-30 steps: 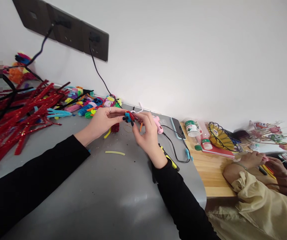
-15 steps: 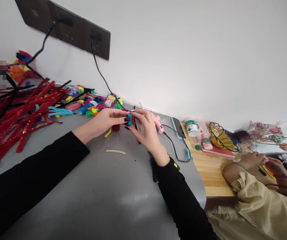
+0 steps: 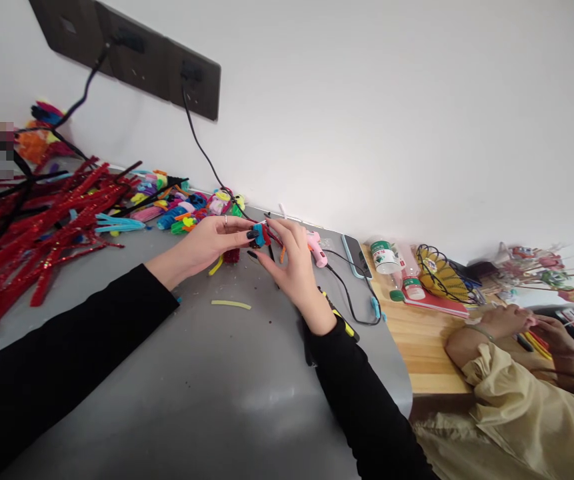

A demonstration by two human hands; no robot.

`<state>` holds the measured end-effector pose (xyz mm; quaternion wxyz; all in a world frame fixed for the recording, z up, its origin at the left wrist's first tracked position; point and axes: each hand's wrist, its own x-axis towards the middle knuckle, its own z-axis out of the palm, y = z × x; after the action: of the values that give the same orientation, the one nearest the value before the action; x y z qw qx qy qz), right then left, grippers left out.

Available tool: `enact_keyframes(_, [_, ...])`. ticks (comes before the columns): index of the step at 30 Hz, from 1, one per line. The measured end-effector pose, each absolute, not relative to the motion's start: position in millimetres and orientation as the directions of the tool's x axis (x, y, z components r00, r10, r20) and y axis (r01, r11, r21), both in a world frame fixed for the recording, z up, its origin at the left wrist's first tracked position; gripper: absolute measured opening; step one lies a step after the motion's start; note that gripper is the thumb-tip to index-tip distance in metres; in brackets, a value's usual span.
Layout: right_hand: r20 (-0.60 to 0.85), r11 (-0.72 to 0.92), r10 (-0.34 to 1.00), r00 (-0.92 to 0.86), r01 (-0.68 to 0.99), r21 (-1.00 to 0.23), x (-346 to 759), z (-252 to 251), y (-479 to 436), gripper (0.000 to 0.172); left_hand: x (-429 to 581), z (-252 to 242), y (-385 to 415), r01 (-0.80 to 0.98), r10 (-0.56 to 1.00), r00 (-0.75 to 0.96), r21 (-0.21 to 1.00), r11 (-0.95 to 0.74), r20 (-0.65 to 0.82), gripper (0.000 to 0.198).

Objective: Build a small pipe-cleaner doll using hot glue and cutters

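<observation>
My left hand (image 3: 207,243) pinches a small fuzzy blue-and-red pipe-cleaner piece (image 3: 259,235) between thumb and fingers, just above the grey table. Around the right side of that piece my right hand (image 3: 291,267) is curved, thumb and index finger apart; whether a fingertip touches it I cannot make out. Beyond my right hand lies a pink hot glue gun (image 3: 315,248). A short yellow pipe-cleaner strip (image 3: 231,305) rests on the table below my hands. Beneath my right wrist is a black-and-yellow tool (image 3: 339,320), partly covered.
Red glittery pipe cleaners (image 3: 67,213) heap at the left, with colourful bundles (image 3: 181,207) along the wall. Black cords run from the wall sockets (image 3: 141,63). A phone (image 3: 357,256), bottles (image 3: 411,273) and a co-worker's hands (image 3: 507,323) are at the right.
My right fingers have loosened and drawn slightly away from the pipe-cleaner piece, showing more of its red side. My left hand keeps its pinch, almost unmoved.
</observation>
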<state>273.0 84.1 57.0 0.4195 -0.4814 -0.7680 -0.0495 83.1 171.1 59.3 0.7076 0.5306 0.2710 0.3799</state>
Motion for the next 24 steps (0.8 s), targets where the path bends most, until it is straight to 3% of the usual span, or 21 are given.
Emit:
enact_keyframes(11, [0.71,0.469,0.694,-0.123,0.825,-0.315,267.9,50.3,86.2,0.029,87.5,51.5,167.6,-0.307,0.831,0.556,0.938,0.163,0.037,0.055])
enact_keyframes(15, [0.718,0.446,0.689,-0.1,0.839,-0.311,267.2,49.6,87.3,0.025,86.5,52.8,167.1,-0.27,0.838,0.529,0.963,0.02,0.131,0.062])
enact_keyframes(24, [0.713,0.48,0.696,-0.087,0.795,-0.371,268.7,47.9,89.4,0.026,83.4,56.8,169.1,-0.152,0.825,0.466,0.947,-0.282,0.321,0.053])
